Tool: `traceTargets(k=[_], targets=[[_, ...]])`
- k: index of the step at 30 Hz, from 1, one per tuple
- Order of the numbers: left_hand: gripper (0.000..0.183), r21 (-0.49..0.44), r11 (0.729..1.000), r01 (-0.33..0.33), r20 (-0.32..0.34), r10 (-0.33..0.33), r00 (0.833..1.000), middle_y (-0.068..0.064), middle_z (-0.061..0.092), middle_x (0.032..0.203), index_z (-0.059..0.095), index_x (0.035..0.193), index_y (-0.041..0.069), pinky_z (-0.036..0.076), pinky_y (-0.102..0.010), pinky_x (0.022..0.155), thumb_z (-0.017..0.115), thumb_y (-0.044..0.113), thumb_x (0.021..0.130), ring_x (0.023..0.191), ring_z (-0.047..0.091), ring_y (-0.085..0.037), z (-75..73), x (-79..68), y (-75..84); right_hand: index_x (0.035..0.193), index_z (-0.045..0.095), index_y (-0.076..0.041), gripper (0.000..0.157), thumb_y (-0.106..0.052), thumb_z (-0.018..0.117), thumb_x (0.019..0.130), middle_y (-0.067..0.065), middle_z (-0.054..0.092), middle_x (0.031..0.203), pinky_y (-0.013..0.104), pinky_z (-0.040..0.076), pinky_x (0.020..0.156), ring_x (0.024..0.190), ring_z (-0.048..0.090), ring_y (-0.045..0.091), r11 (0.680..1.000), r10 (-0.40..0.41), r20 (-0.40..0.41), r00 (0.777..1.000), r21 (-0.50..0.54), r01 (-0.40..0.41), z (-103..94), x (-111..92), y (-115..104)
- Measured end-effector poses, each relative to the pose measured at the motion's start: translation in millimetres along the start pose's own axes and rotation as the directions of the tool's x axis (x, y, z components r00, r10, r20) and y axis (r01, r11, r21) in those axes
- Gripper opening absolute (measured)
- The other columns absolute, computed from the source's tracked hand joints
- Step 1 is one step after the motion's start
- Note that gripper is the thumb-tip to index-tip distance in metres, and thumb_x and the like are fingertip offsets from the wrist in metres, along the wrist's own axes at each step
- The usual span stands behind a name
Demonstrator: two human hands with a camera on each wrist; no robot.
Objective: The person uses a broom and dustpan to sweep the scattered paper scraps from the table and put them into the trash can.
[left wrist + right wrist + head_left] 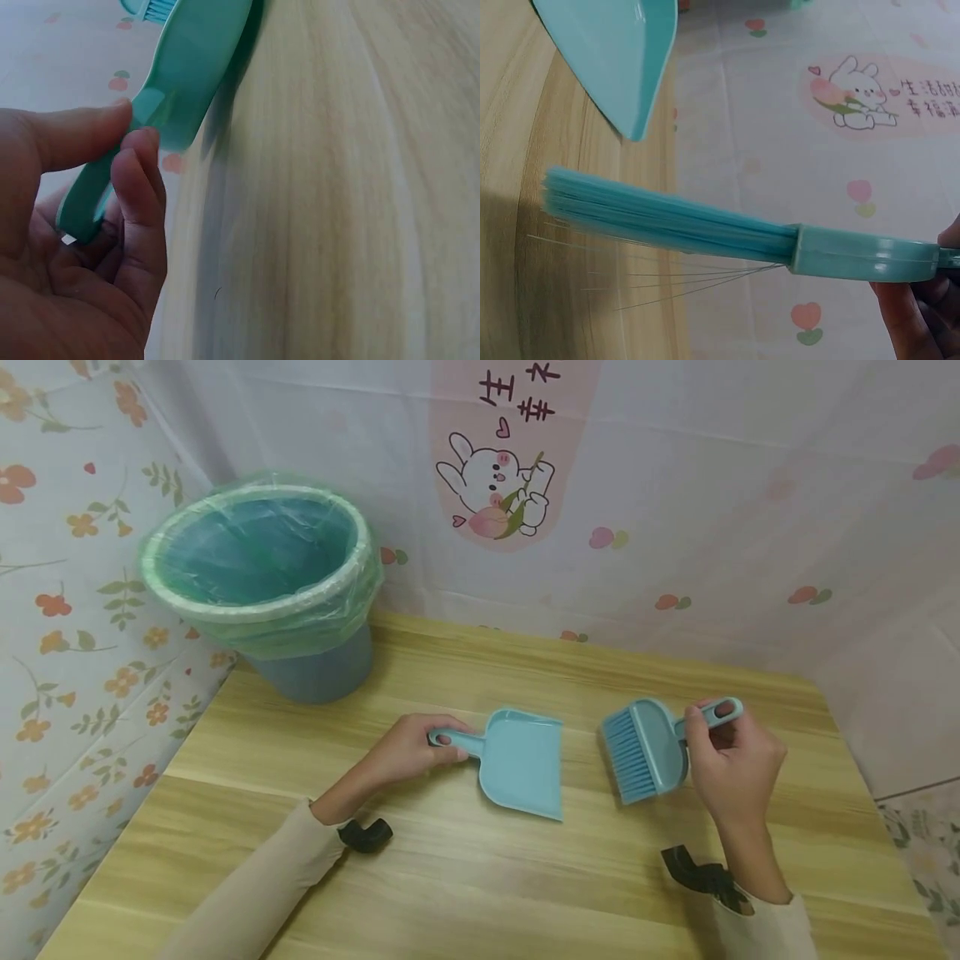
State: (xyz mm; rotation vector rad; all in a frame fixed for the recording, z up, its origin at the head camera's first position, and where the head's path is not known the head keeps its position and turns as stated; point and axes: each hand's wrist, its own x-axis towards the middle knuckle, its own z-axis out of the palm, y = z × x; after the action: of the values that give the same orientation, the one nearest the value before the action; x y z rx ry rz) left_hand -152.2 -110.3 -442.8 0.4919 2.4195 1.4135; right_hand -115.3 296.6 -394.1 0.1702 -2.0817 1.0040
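A light blue dustpan (522, 764) is on the wooden table, its wide lip facing right. My left hand (408, 747) pinches the dustpan's handle between thumb and fingers, as the left wrist view shows close up. To the right, a matching hand brush (648, 747) points its bristles (667, 217) left toward the pan, with a gap between the two. My right hand (738, 768) grips the brush by its handle. A few stray bristles stick out below the tuft in the right wrist view; whether the tips touch the table is hard to tell.
A blue bin (318, 668) lined with a green translucent bag (367, 585) stands at the table's back left corner. Printed cloth (675, 510) hangs behind the wooden table (480, 893), and flowered cloth (82, 635) hangs along the left. Black bands (365, 835) sit at both wrists.
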Motion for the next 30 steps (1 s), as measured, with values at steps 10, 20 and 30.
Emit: traceTargets(k=[10,20,30], targets=[[0.031,0.149,0.987,-0.066,0.043,0.060,0.997,0.006,0.079,0.116,0.083,0.127,0.016,0.055,-0.035,0.086,0.087,0.018,0.097,0.095,0.065,-0.014,1.6,-0.1,-4.3,0.095,0.074,0.014,0.012,0.002,0.070,0.094,-0.021,0.064,0.086,0.004,0.043,0.063,0.067,0.057,-0.014,0.999,-0.047,0.037,0.998,0.019,0.046,4.8,-1.0,0.5],[0.039,0.170,0.985,-0.040,0.065,0.030,0.997,0.005,0.078,0.120,0.081,0.130,0.014,0.054,-0.035,0.087,0.091,0.016,0.093,0.096,0.065,-0.014,-9.7,0.0,-5.1,0.097,0.075,0.013,0.012,0.002,0.071,0.094,-0.011,0.068,0.085,0.003,0.045,0.066,0.071,0.058,-0.017,0.998,-0.065,0.051,0.997,0.004,0.065,6.1,-4.9,3.7],[0.027,0.094,0.995,-0.025,0.060,0.020,0.998,0.010,0.075,0.093,0.083,0.118,0.013,0.049,-0.028,0.067,0.089,0.010,0.092,0.071,0.059,-0.011,-12.4,0.0,-3.5,0.098,0.075,0.012,0.015,-0.003,0.072,0.094,0.021,0.073,0.081,0.003,0.046,0.066,0.076,0.059,-0.017,0.990,-0.137,0.104,0.985,-0.022,0.140,7.6,-4.3,2.5]])
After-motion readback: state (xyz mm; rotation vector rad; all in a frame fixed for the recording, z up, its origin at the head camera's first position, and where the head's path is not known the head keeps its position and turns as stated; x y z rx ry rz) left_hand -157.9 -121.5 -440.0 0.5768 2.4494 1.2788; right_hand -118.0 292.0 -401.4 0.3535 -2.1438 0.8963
